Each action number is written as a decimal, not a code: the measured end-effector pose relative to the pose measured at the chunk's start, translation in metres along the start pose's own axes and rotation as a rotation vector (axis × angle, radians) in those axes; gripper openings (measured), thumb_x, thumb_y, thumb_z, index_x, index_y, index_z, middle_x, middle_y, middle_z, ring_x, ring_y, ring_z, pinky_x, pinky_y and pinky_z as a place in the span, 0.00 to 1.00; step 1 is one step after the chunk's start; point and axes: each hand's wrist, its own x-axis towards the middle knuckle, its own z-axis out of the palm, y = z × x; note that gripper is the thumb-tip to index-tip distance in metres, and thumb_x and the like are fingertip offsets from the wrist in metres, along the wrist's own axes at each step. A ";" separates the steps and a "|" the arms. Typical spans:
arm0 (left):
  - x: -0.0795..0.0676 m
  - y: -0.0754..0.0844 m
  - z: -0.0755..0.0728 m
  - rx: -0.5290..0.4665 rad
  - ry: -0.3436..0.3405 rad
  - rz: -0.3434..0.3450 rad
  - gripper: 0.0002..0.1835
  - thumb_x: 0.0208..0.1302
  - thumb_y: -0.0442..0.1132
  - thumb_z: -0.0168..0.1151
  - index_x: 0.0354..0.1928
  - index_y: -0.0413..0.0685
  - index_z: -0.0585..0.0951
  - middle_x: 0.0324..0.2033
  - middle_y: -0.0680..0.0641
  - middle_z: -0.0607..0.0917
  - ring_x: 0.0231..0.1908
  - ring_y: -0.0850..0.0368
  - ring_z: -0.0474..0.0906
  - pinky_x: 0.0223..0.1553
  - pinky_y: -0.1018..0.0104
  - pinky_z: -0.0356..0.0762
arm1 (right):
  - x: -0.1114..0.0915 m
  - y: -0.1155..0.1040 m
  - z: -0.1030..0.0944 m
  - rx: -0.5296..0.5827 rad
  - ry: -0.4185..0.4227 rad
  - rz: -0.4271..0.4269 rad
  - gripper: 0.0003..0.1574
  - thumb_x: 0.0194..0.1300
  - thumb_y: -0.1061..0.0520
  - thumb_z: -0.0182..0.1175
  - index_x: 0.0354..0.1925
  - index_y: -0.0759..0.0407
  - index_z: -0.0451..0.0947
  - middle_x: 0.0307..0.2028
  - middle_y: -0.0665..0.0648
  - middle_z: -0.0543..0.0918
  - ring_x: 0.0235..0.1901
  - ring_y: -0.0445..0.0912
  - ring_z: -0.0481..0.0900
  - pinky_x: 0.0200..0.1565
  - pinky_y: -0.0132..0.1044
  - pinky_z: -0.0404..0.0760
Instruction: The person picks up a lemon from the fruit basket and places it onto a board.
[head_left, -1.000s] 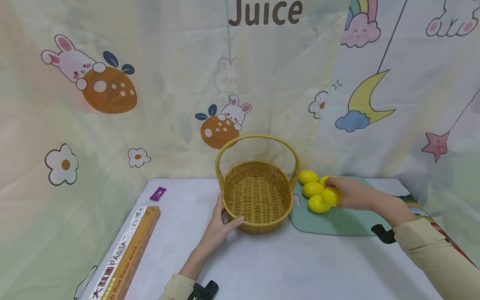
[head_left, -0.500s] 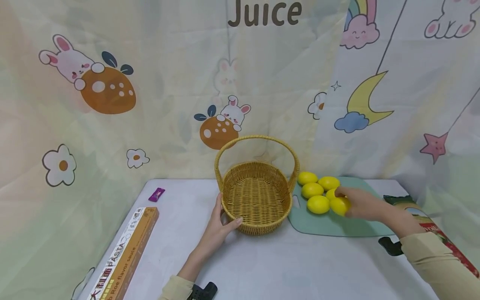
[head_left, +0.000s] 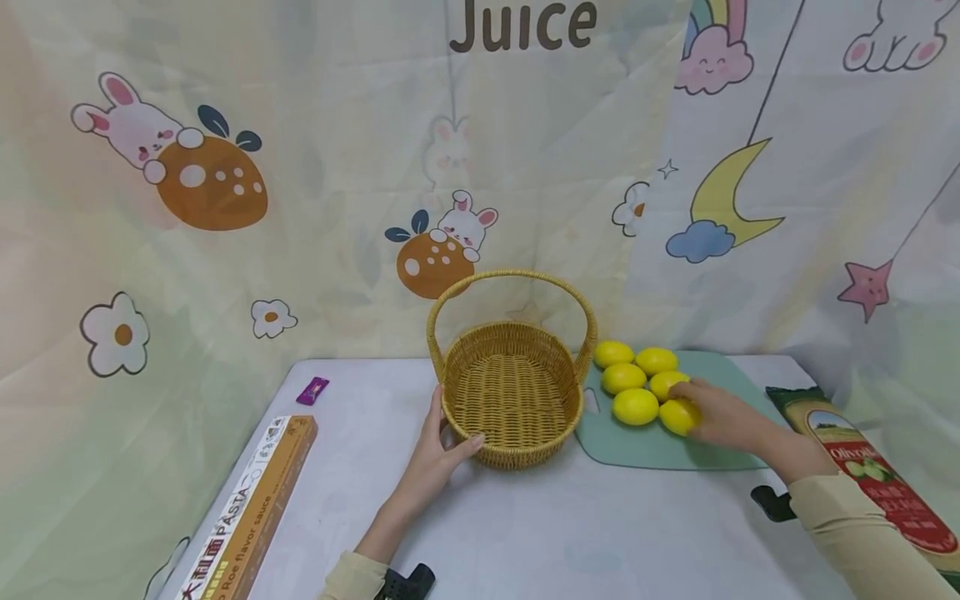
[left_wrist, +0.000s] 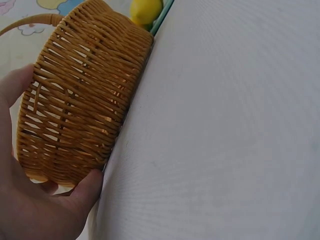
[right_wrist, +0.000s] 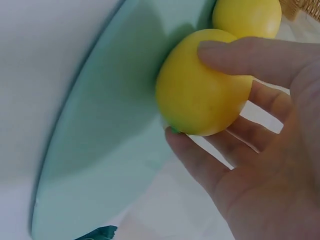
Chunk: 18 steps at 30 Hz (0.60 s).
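Observation:
A round wicker basket (head_left: 517, 392) with a tall arched handle stands mid-table with nothing inside. My left hand (head_left: 438, 454) holds its near left side, thumb and fingers spread around the wall; the left wrist view shows them on the weave (left_wrist: 80, 100). On the green mat (head_left: 712, 450) to the right, several yellow lemons (head_left: 636, 407) lie close together. My right hand (head_left: 727, 417) holds the nearest right lemon (right_wrist: 200, 85), thumb on top and fingers curled at its side. That lemon sits on or just over the mat; a neighbour (right_wrist: 247, 17) is beside it.
A long pasta box (head_left: 258, 508) lies along the left edge, with a small purple wrapped packet (head_left: 312, 391) behind it. A red and green olive oil packet (head_left: 870, 475) lies at the right edge. Printed cloth (head_left: 337, 208) hangs behind the table.
The right hand has drawn the lemon right and toward me, away from the pile's middle, and it now lies at the group's near right. The left hand and basket stay put.

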 end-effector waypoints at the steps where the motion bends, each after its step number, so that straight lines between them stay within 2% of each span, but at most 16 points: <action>1: 0.000 0.000 0.000 -0.001 0.001 -0.002 0.58 0.60 0.57 0.69 0.76 0.81 0.33 0.78 0.48 0.46 0.78 0.46 0.42 0.73 0.33 0.44 | 0.000 0.001 0.001 -0.001 0.007 0.002 0.34 0.46 0.67 0.70 0.56 0.64 0.77 0.54 0.71 0.76 0.50 0.64 0.76 0.51 0.67 0.76; 5: -0.001 -0.001 -0.001 -0.011 0.005 -0.004 0.58 0.60 0.56 0.70 0.76 0.81 0.34 0.78 0.49 0.46 0.78 0.47 0.42 0.74 0.36 0.49 | 0.000 0.000 0.005 0.001 0.039 0.012 0.34 0.49 0.67 0.69 0.57 0.65 0.78 0.52 0.68 0.75 0.47 0.58 0.76 0.51 0.63 0.77; 8: -0.002 0.000 -0.002 -0.012 0.004 0.005 0.58 0.59 0.57 0.70 0.76 0.80 0.33 0.78 0.50 0.46 0.79 0.47 0.42 0.74 0.37 0.49 | -0.001 -0.004 0.007 0.010 0.063 0.016 0.34 0.50 0.68 0.69 0.58 0.67 0.77 0.51 0.68 0.75 0.46 0.58 0.75 0.52 0.63 0.77; 18: 0.001 -0.001 0.000 -0.013 0.000 0.014 0.59 0.59 0.58 0.70 0.76 0.81 0.33 0.79 0.50 0.45 0.79 0.47 0.41 0.74 0.34 0.45 | -0.006 -0.007 0.009 0.013 0.134 0.026 0.34 0.51 0.70 0.66 0.59 0.70 0.75 0.56 0.73 0.77 0.56 0.69 0.74 0.57 0.68 0.72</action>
